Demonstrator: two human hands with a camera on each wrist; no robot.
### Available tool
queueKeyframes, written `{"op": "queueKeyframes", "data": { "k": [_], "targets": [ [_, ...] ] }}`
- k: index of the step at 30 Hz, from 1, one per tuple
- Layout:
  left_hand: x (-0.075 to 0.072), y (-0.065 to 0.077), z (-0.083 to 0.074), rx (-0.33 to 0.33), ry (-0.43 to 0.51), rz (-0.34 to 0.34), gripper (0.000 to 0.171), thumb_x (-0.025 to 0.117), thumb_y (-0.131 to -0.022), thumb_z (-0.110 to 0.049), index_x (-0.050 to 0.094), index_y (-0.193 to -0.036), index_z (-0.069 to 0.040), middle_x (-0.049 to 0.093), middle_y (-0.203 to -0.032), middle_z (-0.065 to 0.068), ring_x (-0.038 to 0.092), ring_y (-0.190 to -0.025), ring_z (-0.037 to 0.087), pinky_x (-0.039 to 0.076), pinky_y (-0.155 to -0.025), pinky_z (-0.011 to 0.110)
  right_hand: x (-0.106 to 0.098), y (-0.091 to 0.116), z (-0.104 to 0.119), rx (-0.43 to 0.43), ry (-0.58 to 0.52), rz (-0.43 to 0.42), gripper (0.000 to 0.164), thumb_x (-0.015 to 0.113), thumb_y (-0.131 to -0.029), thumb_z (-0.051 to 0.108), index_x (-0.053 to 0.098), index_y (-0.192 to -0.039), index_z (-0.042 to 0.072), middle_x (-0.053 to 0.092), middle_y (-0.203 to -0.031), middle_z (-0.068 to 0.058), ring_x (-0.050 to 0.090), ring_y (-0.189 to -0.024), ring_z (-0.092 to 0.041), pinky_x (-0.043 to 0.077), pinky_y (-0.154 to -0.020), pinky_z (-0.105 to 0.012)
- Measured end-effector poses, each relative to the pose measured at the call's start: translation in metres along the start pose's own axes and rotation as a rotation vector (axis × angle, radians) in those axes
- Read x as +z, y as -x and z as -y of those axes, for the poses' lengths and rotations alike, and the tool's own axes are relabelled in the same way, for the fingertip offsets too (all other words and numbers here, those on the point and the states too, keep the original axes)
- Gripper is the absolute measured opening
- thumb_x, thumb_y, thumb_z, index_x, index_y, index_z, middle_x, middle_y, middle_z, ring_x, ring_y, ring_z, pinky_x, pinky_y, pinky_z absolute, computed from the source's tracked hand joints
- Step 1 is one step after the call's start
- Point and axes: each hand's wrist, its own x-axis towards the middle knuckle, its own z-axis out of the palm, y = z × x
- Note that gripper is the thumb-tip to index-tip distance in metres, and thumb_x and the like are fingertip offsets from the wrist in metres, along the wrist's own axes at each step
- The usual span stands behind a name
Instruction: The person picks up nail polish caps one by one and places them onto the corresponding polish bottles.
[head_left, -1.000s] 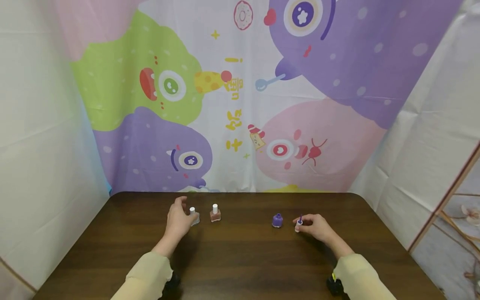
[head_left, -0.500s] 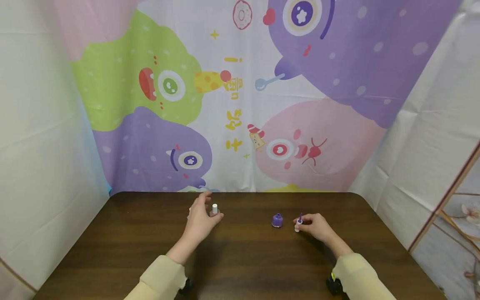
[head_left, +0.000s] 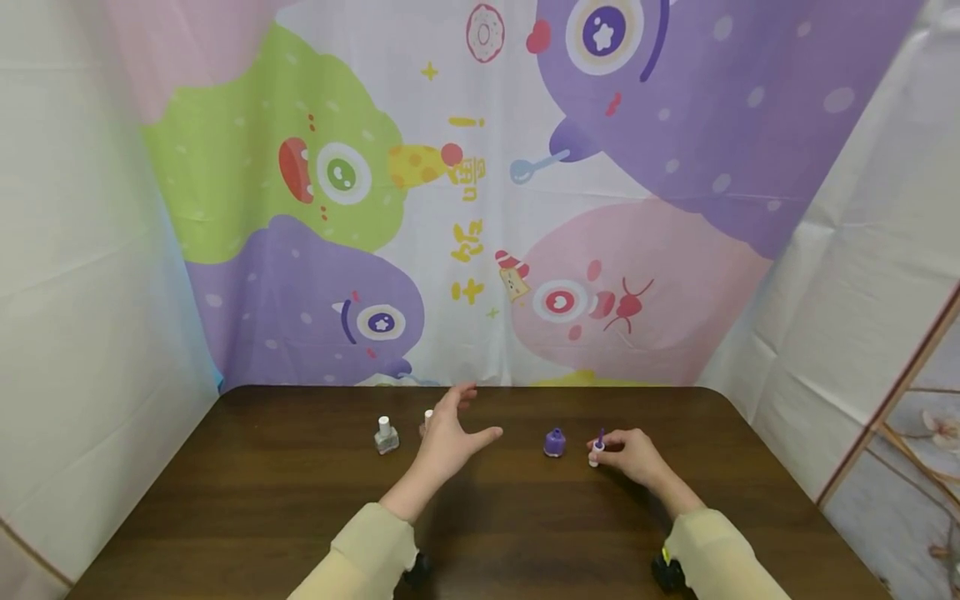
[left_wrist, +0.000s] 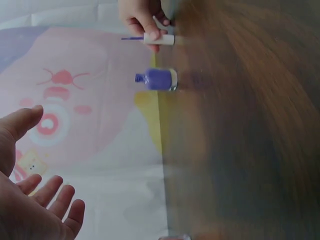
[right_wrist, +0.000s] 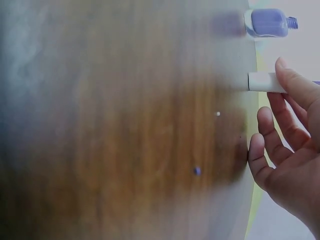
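My right hand (head_left: 636,457) pinches the white cap of a nail polish brush (head_left: 597,452) between thumb and fingers, its purple bristle end pointing up. Left of it the uncapped purple nail polish bottle (head_left: 554,442) stands upright on the table; its bare threaded neck shows in the right wrist view. My left hand (head_left: 447,437) holds nothing, thumb and fingers spread apart, between the purple bottle and a pinkish-brown nail polish bottle (head_left: 428,416), which it partly hides. Farther left stands a capped grey nail polish bottle (head_left: 386,436). In the left wrist view the purple bottle (left_wrist: 159,79) lies ahead of that hand.
The dark wooden table (head_left: 510,533) ends at a cartoon-print curtain (head_left: 480,333). White cloth (head_left: 90,250) hangs at the left side. A small purple spot (right_wrist: 197,171) and a tiny white one (right_wrist: 218,114) show on the tabletop in the right wrist view.
My left hand has moved right, from the grey bottle past the pinkish-brown one, leaving the grey bottle in full sight. My right hand stays in place with the brush.
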Motion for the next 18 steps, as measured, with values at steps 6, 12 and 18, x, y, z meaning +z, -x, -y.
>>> {"op": "queueKeyframes", "data": {
  "k": [6,12,18],
  "targets": [
    [0.021,-0.006,-0.001,0.035,0.058,0.048,0.075,0.081,-0.073,-0.030,0.045,-0.135,-0.008,0.054,-0.129,0.009,0.049,-0.119,0.029,0.041,-0.097,0.047,-0.002,-0.001,-0.001,0.002,0.003,-0.008,0.013,0.075,-0.080,0.019,0.074,-0.088,0.008,0.073,-0.094,-0.004,0.064,-0.089,-0.017,0.047,-0.073,-0.023],
    [0.040,-0.012,0.004,0.025,0.132,0.075,0.077,0.080,-0.075,-0.031,0.043,-0.136,-0.005,0.052,-0.132,0.011,0.047,-0.122,0.030,0.040,-0.099,0.048,-0.002,0.000,0.000,-0.007,0.023,-0.035,0.013,0.077,-0.078,0.019,0.075,-0.086,0.009,0.073,-0.091,-0.005,0.065,-0.086,-0.016,0.047,-0.072,-0.023],
    [0.055,-0.014,0.012,-0.039,0.178,0.077,0.075,0.080,-0.075,-0.029,0.044,-0.136,-0.006,0.053,-0.131,0.014,0.048,-0.122,0.032,0.041,-0.098,0.048,0.002,0.000,-0.001,-0.002,0.013,-0.022,0.011,0.076,-0.079,0.020,0.074,-0.086,0.011,0.073,-0.091,-0.003,0.065,-0.085,-0.016,0.048,-0.070,-0.022]
  ]
}}
